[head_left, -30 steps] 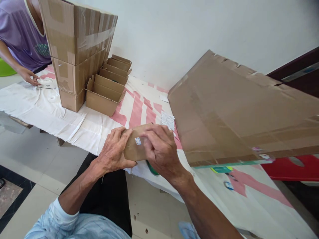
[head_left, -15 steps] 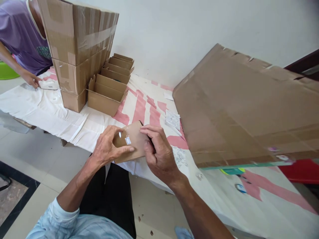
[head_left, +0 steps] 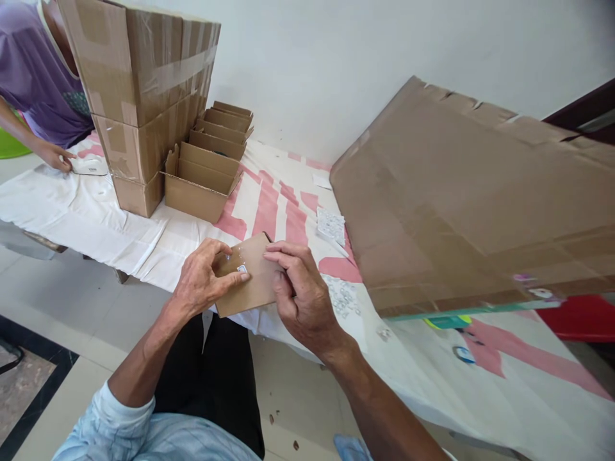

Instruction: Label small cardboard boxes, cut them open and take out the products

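Note:
A small cardboard box [head_left: 257, 282] is at the near edge of the table, between my two hands. My left hand [head_left: 204, 275] grips its left side, the thumb lying across the top face against a small white label [head_left: 241, 269] with a dark border. Part of that label is under the thumb. At the box's right side, my right hand [head_left: 300, 291] has its fingers curled over the edge and the thumb tucked below them. Its palm side and whatever may lie inside it are hidden.
Stacked taped cartons [head_left: 144, 77] stand at the left beside a row of open boxes [head_left: 196, 195]. A large cardboard sheet [head_left: 471, 211] leans on the right. Label sheets [head_left: 331, 225] and a tape roll [head_left: 464, 355] lie on the cloth. Another person's hand [head_left: 55, 155] touches a white object.
My left thumb has slid up and left over the top face and now partly covers the label. My right hand keeps nearly the same hold; the view has shifted slightly.

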Demonstrator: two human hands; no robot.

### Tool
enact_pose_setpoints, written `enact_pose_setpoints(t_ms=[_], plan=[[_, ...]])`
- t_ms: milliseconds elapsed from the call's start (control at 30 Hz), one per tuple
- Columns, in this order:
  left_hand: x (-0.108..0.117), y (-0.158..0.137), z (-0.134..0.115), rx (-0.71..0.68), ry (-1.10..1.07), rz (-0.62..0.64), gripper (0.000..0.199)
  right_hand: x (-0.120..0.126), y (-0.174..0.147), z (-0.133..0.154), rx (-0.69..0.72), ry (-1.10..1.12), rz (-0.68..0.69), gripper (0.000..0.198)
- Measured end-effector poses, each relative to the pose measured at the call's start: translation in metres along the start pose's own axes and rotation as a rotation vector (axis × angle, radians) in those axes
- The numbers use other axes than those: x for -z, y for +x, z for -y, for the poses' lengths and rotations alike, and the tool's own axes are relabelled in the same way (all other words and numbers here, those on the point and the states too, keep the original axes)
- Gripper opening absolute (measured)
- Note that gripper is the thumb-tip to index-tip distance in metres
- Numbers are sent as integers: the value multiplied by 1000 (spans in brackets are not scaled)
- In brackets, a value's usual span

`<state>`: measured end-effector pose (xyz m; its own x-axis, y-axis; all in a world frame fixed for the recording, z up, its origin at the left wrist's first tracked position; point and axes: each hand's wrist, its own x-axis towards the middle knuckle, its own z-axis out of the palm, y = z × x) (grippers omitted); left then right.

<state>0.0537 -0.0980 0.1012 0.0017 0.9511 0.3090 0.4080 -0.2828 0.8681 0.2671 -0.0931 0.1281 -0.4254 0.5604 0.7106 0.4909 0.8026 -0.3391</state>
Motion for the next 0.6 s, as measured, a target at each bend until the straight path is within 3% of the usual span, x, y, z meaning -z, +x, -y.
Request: enact_pose_setpoints(t_ms=[600], plan=[[-1,3,-19,70,106,-11,29,-2,-2,2,3,-25,-14,43]])
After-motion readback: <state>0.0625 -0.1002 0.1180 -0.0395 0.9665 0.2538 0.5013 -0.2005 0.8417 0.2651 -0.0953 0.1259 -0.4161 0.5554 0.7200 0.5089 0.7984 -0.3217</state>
